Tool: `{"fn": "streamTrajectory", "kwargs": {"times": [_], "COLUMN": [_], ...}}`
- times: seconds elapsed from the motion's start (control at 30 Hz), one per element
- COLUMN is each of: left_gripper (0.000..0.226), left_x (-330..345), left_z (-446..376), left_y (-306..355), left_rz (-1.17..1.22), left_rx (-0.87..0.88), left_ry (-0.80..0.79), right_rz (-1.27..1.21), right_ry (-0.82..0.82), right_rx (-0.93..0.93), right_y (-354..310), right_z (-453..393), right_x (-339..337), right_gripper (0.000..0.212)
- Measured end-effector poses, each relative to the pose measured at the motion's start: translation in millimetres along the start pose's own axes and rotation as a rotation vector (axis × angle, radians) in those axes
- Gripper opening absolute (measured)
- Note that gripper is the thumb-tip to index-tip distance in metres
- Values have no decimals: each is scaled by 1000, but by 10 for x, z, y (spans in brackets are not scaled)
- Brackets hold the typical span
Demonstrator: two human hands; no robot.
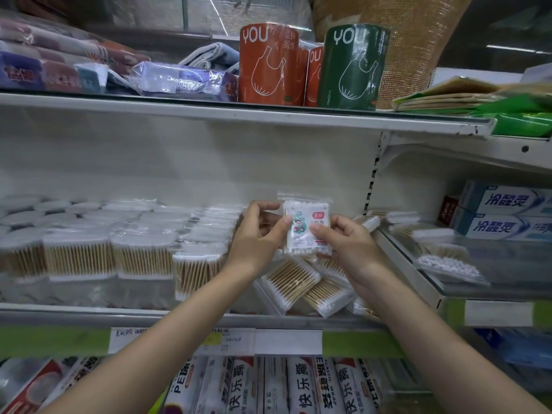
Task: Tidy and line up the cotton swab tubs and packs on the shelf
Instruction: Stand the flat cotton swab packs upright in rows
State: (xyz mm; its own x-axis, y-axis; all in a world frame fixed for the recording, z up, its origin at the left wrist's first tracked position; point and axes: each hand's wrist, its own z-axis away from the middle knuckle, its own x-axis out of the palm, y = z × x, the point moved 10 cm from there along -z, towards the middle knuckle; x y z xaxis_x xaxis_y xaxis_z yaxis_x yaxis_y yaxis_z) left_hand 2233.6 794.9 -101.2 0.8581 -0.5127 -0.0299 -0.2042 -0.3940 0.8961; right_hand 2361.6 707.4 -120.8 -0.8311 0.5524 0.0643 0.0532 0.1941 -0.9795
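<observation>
Your left hand [259, 234] and right hand [343, 239] both pinch one small labelled swab pack [307, 224], held upright in the air above the right end of the middle shelf [119, 316], thumbs on its front face. Below it, loose wooden-stick packs [294, 280] lie tilted against each other near the shelf's front edge, while upright swab tubs [77, 252] stand in a row along the left part of the shelf.
</observation>
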Motion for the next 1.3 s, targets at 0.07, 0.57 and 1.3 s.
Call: {"fn": "streamTrajectory", "kwargs": {"times": [0.07,0.57,1.3], "left_gripper": [18,13,14], "left_x": [-84,129,185], "left_z": [18,115,188], "left_y": [19,-132,-339], "left_rz": [-78,14,550], "left_rx": [37,-106,-374], "left_ry": [100,-115,-157], "right_rz": [6,215,223], "right_ry": [42,77,88], "right_rx": [-34,-181,-118], "right_y": [-34,-200,-131], "right_z": [1,134,138], "right_x": [-26,-38,-12], "right_gripper": [11,11,9]}}
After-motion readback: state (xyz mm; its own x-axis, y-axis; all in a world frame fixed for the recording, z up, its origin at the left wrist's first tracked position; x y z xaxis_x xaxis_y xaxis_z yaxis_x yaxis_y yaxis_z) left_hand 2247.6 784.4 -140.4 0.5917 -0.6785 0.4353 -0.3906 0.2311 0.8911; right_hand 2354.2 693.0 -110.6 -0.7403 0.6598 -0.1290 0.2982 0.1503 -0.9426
